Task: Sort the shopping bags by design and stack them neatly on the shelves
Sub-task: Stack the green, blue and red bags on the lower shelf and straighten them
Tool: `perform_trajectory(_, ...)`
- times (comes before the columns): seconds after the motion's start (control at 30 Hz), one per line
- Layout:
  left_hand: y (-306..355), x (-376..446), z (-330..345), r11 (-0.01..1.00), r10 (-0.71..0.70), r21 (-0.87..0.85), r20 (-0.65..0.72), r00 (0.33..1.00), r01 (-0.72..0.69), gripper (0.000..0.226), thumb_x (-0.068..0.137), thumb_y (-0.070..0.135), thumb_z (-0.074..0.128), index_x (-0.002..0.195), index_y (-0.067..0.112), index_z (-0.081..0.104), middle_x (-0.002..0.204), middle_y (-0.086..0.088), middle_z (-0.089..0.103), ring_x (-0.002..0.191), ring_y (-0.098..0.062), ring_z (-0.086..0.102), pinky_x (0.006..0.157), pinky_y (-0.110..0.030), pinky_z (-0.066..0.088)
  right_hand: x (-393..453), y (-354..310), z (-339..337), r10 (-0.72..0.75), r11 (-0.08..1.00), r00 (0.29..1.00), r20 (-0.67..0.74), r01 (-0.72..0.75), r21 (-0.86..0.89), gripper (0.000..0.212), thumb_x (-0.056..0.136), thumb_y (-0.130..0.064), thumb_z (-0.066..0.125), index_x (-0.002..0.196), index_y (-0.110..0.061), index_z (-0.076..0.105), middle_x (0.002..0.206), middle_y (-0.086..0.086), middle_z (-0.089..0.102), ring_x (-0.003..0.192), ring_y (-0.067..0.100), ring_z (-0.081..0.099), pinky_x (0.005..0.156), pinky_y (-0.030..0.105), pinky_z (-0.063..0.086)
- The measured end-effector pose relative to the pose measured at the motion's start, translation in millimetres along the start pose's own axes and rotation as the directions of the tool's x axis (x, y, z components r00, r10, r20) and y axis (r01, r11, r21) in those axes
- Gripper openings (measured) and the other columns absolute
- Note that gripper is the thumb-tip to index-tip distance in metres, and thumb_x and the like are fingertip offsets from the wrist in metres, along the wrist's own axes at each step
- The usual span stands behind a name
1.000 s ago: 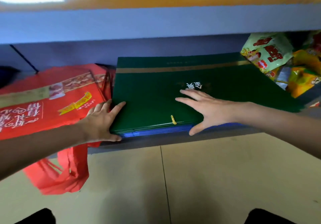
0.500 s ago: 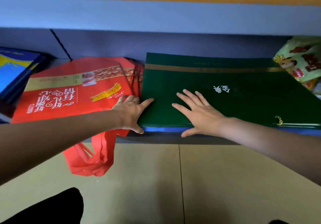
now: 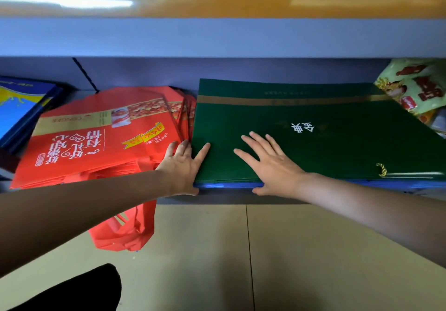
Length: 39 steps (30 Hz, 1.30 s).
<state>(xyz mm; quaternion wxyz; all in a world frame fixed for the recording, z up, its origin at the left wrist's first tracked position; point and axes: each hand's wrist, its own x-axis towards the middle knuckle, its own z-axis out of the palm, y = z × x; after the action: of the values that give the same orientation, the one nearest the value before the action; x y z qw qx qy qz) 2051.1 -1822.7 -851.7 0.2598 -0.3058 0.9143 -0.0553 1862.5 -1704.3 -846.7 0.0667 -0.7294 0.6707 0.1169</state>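
the green bag stack (image 3: 313, 142) has slid rightward since; left hand (image 3: 184, 166) and right hand (image 3: 270, 163) press it, fingers spread flat.

Two hands are on the shelf, the left hand (image 3: 184, 166) and the right hand (image 3: 270, 163), and there are four groups of bags: under both hands one stack with a green bag (image 3: 313, 137) on top and several blue bags (image 3: 229, 185) below it, whose exact number I cannot tell from the edges; just left of the left hand one pile of red bags (image 3: 96, 142), at least four by the layered edges; far to the left one stack of blue-and-yellow bags (image 3: 21, 108), number unclear. To the right of the right hand lies one bunch of printed snack packets (image 3: 415, 86), at least two, and one gold cord handle (image 3: 382, 169) shows at the green bag's edge
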Motion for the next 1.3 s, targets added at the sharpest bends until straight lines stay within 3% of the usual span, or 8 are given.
perform_trajectory(0.33, -8, 12, 1, 0.998, 0.063, -0.011, 0.028, 0.998, -0.063, 0.115, 0.077, 0.057, 0.058, 0.146, 0.017, -0.024, 0.151, -0.021, 0.021, 0.145, -0.029, -0.002, 0.115, -0.046, -0.004, 7, 4, -1, -0.058, 0.991, 0.998, 0.021, 0.060, -0.116, 0.104, 0.079, -0.041, 0.069, 0.151, -0.016, -0.001, 0.156, 0.013, -0.016, 0.142, 0.031, -0.022, 0.111, 0.050, -0.016)
perform_trajectory(0.47, -7, 10, -1, 0.998, 0.060, -0.035, 0.038, 0.997, -0.059, 0.115, 0.078, 0.056, 0.059, 0.145, 0.018, -0.026, 0.152, -0.020, 0.017, 0.145, -0.029, -0.005, 0.115, -0.046, -0.004, 2, 7, 6, -0.057, 0.997, 0.998, -0.019, 0.056, -0.054, 0.099, 0.081, -0.036, 0.066, 0.151, -0.014, 0.000, 0.157, 0.012, -0.009, 0.144, 0.030, -0.016, 0.113, 0.048, -0.013)
perform_trajectory(0.7, -6, 9, -17, 0.994, 0.058, -0.098, 0.137, 0.989, -0.045, 0.126, 0.072, 0.064, 0.065, 0.142, 0.023, -0.033, 0.155, -0.023, -0.006, 0.143, -0.030, -0.020, 0.115, -0.046, -0.005, -1, 11, 3, -0.076, 0.993, 0.997, -0.021, 0.078, 0.083, 0.103, 0.079, -0.043, 0.069, 0.151, -0.013, 0.002, 0.157, 0.010, -0.009, 0.143, 0.027, -0.017, 0.115, 0.048, -0.012)
perform_trajectory(0.87, -40, -18, -30, 0.987, 0.103, -0.128, 0.075, 0.992, -0.093, 0.128, 0.066, 0.063, 0.072, 0.128, 0.037, -0.037, 0.152, -0.008, -0.031, 0.142, -0.024, -0.024, 0.115, -0.043, -0.007, 5, 22, -26, -0.113, 0.961, 0.994, -0.007, 0.111, 0.254, 0.112, 0.070, -0.058, 0.072, 0.151, -0.021, 0.004, 0.157, 0.005, -0.009, 0.143, 0.023, -0.018, 0.116, 0.045, -0.010)
perform_trajectory(0.93, -59, -32, -30, 0.989, 0.057, -0.138, 0.068, 0.996, -0.047, 0.126, 0.065, 0.063, 0.072, 0.125, 0.040, -0.037, 0.152, -0.005, -0.031, 0.143, -0.024, -0.020, 0.115, -0.044, -0.004, 13, 18, -32, -0.115, 0.936, 0.993, -0.017, 0.114, 0.333, 0.107, 0.069, -0.057, 0.072, 0.150, -0.022, 0.011, 0.157, 0.003, -0.005, 0.143, 0.021, -0.016, 0.116, 0.044, -0.007)
perform_trajectory(1.03, -85, -61, -22, 0.963, -0.089, -0.248, 0.077, 0.993, 0.105, 0.130, 0.060, 0.066, 0.073, 0.139, 0.036, -0.027, 0.156, -0.005, -0.021, 0.145, -0.030, -0.007, 0.116, -0.049, 0.006, 33, 2, -38, -0.163, 0.916, 0.986, 0.024, 0.143, 0.374, 0.101, 0.070, -0.057, 0.072, 0.148, -0.023, 0.019, 0.157, 0.002, 0.001, 0.144, 0.020, -0.012, 0.116, 0.041, -0.002)
perform_trajectory(1.13, -111, -92, -4, 0.896, -0.203, -0.377, 0.123, 0.971, 0.235, 0.134, 0.045, 0.079, 0.060, 0.148, 0.031, -0.011, 0.158, -0.009, -0.007, 0.145, -0.033, 0.003, 0.116, -0.049, 0.015, 53, -22, -50, -0.216, 0.860, 0.972, 0.088, 0.147, 0.488, 0.099, 0.073, -0.055, 0.072, 0.149, -0.021, 0.018, 0.156, 0.002, 0.008, 0.144, 0.020, 0.000, 0.116, 0.034, 0.008)
perform_trajectory(1.3, -160, -105, 36, 0.839, -0.329, -0.391, 0.189, 0.925, 0.378, 0.120, 0.063, 0.069, 0.064, 0.150, 0.026, -0.006, 0.158, -0.011, -0.002, 0.144, -0.036, 0.004, 0.114, -0.054, 0.016, 81, -58, -65, -0.213, 0.836, 0.973, 0.085, 0.137, 0.532, 0.091, 0.081, -0.049, 0.066, 0.150, -0.016, 0.015, 0.155, 0.008, 0.016, 0.143, 0.024, 0.013, 0.115, 0.031, 0.016)
